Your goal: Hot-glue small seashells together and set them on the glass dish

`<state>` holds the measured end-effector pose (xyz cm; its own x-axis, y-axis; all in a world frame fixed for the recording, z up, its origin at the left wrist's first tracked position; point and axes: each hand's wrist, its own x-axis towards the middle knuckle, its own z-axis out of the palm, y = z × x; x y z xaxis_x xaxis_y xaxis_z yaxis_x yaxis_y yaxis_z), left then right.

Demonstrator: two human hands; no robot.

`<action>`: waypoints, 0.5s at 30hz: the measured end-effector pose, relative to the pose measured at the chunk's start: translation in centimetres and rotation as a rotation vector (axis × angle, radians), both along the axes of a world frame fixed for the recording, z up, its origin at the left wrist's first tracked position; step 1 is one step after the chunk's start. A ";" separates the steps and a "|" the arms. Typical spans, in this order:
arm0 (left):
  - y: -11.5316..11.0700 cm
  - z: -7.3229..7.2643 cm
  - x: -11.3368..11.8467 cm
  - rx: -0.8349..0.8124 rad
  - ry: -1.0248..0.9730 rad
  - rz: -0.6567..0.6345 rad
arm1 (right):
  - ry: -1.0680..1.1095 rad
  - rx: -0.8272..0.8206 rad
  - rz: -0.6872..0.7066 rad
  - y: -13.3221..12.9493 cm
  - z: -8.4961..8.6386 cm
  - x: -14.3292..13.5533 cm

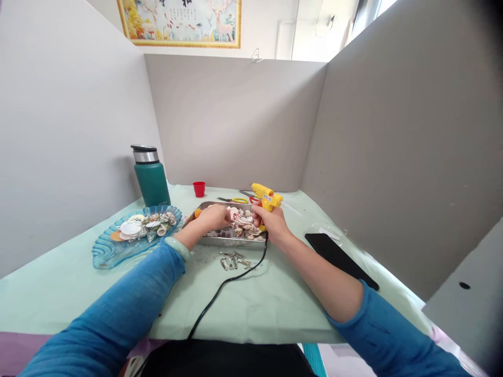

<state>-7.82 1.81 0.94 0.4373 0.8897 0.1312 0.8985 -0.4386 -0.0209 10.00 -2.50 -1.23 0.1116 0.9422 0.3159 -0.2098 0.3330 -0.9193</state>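
Note:
My right hand (272, 222) is wrapped round the handle of a yellow hot glue gun (266, 196). Its nozzle points left, a clear glue stick juts from its back, and a black cord (220, 287) runs down to the table's front edge. My left hand (217, 216) reaches over a metal tray (231, 242) of seashells (244, 224), fingers curled downward and closed. What they hold, if anything, is too small to make out. Several metal clasps or pins (234, 261) lie in front of the tray.
At left, a blue scalloped dish (102, 256) holds shells and round discs. Behind it stands a green bottle (151, 180). A red cup (199, 189), yellow-handled pliers (236, 200) and red-handled scissors (254, 199) lie farther back. A black phone-like slab (340, 260) rests at right. Grey partitions (236, 120) enclose the table.

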 end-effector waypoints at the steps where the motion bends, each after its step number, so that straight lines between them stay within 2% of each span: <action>1: 0.1 -0.2 0.0 -0.015 0.008 -0.031 | 0.001 -0.001 0.001 0.0 0.0 0.0; 6: 0.4 -0.8 0.6 -0.094 0.053 -0.172 | -0.002 -0.010 0.004 0.0 0.1 0.0; 15: 0.0 -0.9 0.5 -0.053 0.129 -0.181 | -0.014 -0.011 0.010 0.0 0.0 0.0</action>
